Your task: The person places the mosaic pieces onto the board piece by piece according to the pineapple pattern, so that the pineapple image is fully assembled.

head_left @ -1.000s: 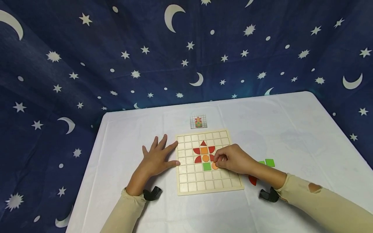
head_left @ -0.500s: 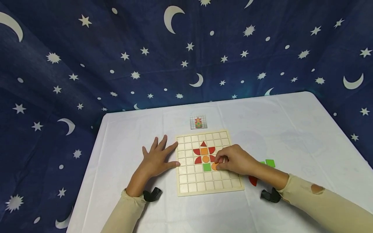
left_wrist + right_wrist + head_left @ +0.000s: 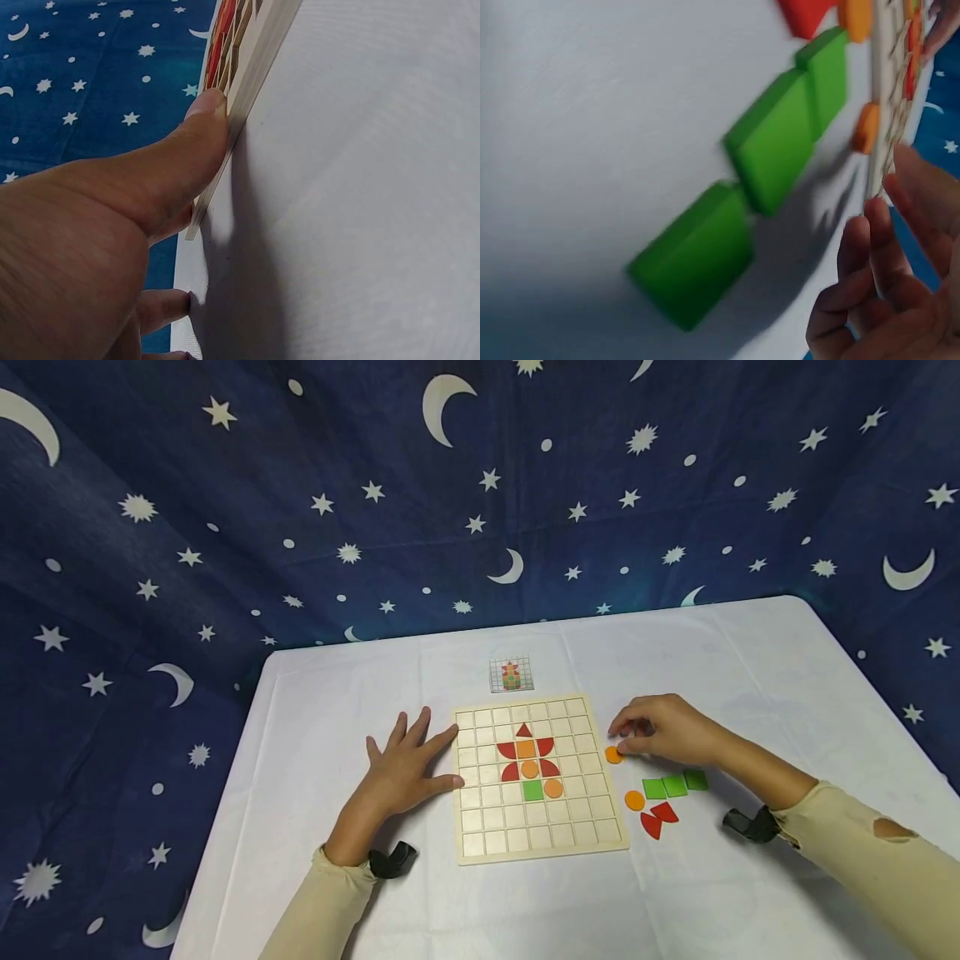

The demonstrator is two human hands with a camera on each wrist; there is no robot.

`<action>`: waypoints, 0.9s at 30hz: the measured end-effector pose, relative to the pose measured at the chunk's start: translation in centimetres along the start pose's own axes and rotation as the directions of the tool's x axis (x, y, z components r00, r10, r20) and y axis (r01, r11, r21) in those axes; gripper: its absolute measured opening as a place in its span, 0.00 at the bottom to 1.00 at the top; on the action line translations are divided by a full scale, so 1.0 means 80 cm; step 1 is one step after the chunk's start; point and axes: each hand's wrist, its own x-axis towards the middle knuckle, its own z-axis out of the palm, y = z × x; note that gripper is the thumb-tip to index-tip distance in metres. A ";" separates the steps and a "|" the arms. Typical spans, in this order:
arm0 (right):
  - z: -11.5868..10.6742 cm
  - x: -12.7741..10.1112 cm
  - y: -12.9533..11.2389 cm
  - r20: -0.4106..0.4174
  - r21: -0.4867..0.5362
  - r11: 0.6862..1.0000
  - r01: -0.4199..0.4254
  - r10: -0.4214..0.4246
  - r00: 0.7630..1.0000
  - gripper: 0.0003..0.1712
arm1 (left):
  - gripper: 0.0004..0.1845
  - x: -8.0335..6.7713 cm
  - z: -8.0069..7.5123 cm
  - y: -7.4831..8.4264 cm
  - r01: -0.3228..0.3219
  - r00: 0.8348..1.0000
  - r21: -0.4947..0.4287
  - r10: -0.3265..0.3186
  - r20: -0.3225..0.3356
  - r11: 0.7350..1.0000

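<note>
A wooden grid board (image 3: 536, 842) lies on the white table (image 3: 360, 693). It holds red pieces around an orange square (image 3: 525, 748), an orange disc (image 3: 529, 768), a green square (image 3: 532, 790) and a second orange disc (image 3: 553, 788). My left hand (image 3: 420, 752) lies flat with fingers spread, its thumb (image 3: 202, 135) pressed against the board's left edge (image 3: 255, 67). My right hand (image 3: 626, 735) hovers right of the board, fingers loosely curved just above a loose orange disc (image 3: 613, 755), holding nothing. In the right wrist view its fingers (image 3: 862, 247) stand apart from that disc (image 3: 866, 127).
Right of the board lie another orange disc (image 3: 634, 800), three green squares (image 3: 675, 785) (image 3: 776, 150) in a row and two red pieces (image 3: 657, 818). A small pattern card (image 3: 511, 675) sits behind the board. A starry blue cloth (image 3: 480, 485) hangs behind the table.
My right hand let go of the orange disc beside the green square and moved right, off the board, to the loose orange disc. The pieces it covered now show. The left hand stayed put.
</note>
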 end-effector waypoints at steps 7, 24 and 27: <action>0.013 -0.001 0.013 0.065 -0.016 0.998 0.056 -0.055 0.996 0.14 | 0.45 0.000 0.000 0.000 -0.003 1.000 0.003 0.003 0.002 1.000; 0.015 0.026 -0.037 0.038 0.155 0.987 0.054 -0.060 0.997 0.08 | 0.45 0.001 -0.001 -0.001 0.006 1.000 -0.001 -0.006 0.005 1.000; 0.032 0.030 -0.051 0.070 0.223 0.973 0.062 -0.079 0.994 0.07 | 0.46 0.001 -0.001 0.000 0.002 1.000 0.000 -0.002 0.004 1.000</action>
